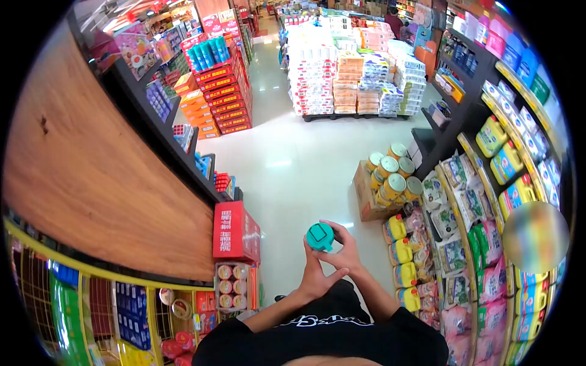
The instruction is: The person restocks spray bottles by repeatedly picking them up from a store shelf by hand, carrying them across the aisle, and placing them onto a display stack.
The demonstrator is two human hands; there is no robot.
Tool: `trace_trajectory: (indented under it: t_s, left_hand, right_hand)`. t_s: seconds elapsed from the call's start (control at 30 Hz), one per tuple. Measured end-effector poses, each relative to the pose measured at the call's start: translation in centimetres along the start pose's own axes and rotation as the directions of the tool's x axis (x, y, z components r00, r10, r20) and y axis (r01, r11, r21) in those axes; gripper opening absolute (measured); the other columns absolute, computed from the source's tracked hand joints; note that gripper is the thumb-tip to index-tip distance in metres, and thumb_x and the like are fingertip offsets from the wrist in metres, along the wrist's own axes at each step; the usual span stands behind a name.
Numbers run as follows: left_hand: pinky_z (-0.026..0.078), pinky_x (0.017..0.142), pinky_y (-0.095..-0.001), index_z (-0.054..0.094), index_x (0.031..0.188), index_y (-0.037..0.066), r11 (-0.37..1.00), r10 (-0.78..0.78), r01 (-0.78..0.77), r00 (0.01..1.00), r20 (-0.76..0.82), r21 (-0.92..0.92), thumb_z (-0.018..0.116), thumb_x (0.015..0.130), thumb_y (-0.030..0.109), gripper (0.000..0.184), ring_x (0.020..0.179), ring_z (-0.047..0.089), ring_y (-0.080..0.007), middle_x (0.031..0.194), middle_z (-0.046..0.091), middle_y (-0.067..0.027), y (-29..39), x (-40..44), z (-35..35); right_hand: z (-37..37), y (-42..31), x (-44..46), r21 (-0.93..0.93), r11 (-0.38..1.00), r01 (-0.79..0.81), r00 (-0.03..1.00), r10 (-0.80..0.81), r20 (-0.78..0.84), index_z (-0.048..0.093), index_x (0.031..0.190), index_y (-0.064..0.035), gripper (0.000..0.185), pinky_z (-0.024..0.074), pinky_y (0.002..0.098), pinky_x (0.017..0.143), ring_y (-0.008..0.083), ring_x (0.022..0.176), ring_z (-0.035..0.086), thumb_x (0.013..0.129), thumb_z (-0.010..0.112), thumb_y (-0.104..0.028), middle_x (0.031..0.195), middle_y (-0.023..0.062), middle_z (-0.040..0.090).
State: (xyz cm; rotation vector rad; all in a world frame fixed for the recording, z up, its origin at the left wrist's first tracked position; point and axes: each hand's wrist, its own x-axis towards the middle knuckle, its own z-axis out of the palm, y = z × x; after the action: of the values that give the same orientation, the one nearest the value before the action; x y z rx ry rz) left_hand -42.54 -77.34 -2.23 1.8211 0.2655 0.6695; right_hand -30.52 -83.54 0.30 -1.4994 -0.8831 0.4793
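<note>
In the head view, a container with a round teal lid (319, 236) is held out in front of my body, seen from above. A darker outline marks its top, and a small tab sticks out toward me. My right hand (344, 249) is wrapped round its right side, with fingers behind it and the thumb at the front. My left hand (317, 274) grips its left side with the fingers, its thumb reaching across toward my right wrist. The lid hides the container's body.
Shelves of packets and yellow bottles (403, 254) run along my right. A box of tins (390, 174) stands on the floor ahead. To the left are a red carton (235, 232) and a wooden panel (91, 165). Stacked packs (360, 73) stand farther down the aisle.
</note>
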Motion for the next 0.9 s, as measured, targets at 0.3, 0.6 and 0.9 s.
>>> trace_trajectory:
  t_s: [0.3, 0.6, 0.9]
  left_hand:
    - [0.031, 0.117, -0.0446, 0.01, 0.151, -0.004, 0.985, -0.119, 0.11, 0.991, -0.065, -0.129, 0.088, 0.077, 0.039, 0.116, 0.143, 0.034, -0.0336, 0.151, 0.027, -0.022, -7.8, 20.2, -4.7]
    - [0.032, 0.116, -0.043, 0.014, 0.155, 0.001, 0.996, -0.092, 0.091, 0.963, -0.255, -0.016, 0.088, 0.077, 0.022, 0.11, 0.138, 0.041, -0.0305, 0.146, 0.039, -0.0186, -16.4, 40.2, -14.0]
    - [0.03, 0.114, -0.0473, 0.016, 0.154, -0.004, 0.95, -0.12, 0.253, 0.838, -0.532, 0.183, 0.088, 0.072, 0.045, 0.12, 0.135, 0.036, -0.0388, 0.143, 0.034, -0.0242, -25.8, 55.1, -23.7]
  right_hand:
    - [0.1, 7.1, 21.9, 0.103, 0.987, -0.126, 0.992, 0.124, 0.025, 0.053, 0.134, 0.0022, 0.08, 0.0496, 0.0384, 0.104, 0.0225, 0.115, 0.065, 0.066, 0.091, -0.011, 0.122, 0.0136, 0.067]
    - [3.1, 8.2, 48.3, 0.02, 1.0, 0.005, 0.962, -0.01, 0.272, 0.052, 0.137, 0.0001, 0.081, 0.0471, 0.0376, 0.106, 0.0222, 0.118, 0.063, 0.068, 0.091, -0.015, 0.126, 0.0133, 0.066]
    - [11.5, 13.8, 68.9, 0.187, 0.982, -0.017, 0.931, -0.053, 0.362, 0.052, 0.133, -0.0076, 0.073, 0.0488, 0.0385, 0.103, 0.0218, 0.122, 0.059, 0.072, 0.09, -0.01, 0.126, 0.0041, 0.052]
